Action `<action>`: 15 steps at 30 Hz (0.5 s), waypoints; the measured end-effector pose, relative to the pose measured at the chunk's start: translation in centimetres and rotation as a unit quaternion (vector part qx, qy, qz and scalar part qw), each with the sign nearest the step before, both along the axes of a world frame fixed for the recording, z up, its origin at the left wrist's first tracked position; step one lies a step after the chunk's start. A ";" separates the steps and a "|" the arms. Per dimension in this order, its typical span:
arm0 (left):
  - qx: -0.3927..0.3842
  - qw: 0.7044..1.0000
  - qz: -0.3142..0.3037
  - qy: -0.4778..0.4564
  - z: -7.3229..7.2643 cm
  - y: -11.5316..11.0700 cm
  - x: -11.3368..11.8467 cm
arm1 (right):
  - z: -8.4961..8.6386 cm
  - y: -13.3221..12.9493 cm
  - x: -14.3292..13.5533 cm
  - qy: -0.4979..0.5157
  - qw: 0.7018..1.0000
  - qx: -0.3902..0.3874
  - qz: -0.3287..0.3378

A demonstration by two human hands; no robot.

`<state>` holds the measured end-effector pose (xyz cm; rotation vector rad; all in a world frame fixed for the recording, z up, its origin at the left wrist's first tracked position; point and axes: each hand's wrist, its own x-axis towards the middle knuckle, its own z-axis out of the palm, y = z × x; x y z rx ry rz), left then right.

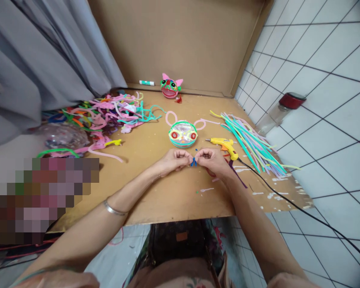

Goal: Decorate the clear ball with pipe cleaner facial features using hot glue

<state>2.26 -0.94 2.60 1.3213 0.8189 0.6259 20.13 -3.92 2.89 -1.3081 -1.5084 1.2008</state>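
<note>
Presently, directions are taken from the small blue piece, 12 pointing away from the person. Left to right:

- 9 to 10 o'clock: clear plastic bundle on the table.
- 10 o'clock: tangled heap of coloured fuzzy stems.
- 11 o'clock, far edge: white-and-green tube lying flat.
- Between 11 and 12, far edge: pink-eared figure, with eyes, ears and red mouth all in place.
- 9 o'clock, adjacent: left hand, grip closed, fingertips pinching the blue piece.
- 11 o'clock, near the hands: clear round face, bearing green edging, yellow-ringed red eyes and two pink loops.
- Centre: blue piece, held between both hands, apart from the face; its finished shape cannot be told.
- 3 o'clock, adjacent: right hand, grip closed, pinching the same piece.
- 2 o'clock: yellow glue gun lying on its side, nozzle towards the face.
- Between 2 and 3: loose bundle of straight stems.
- 2 o'clock, farther: red-lidded clear jar beside the tiled wall.

Judgement on progress: eyes, edging and loops are done; the blue piece remains unattached. Compared with the pink-eared figure, the face looks only partly decorated.
</note>
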 end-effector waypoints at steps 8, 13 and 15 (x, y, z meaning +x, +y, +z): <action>0.008 0.999 0.044 -0.005 0.0 0.3 0.1 | 0.7 0.7 3.5 -0.395 0.831 0.148 -0.363; 0.021 0.999 0.042 -0.018 0.1 0.3 0.2 | -0.1 1.5 5.6 -0.580 0.729 0.025 -0.362; 0.026 0.999 0.041 -0.016 0.1 0.3 0.2 | -0.6 1.9 5.8 -0.595 0.722 0.020 -0.352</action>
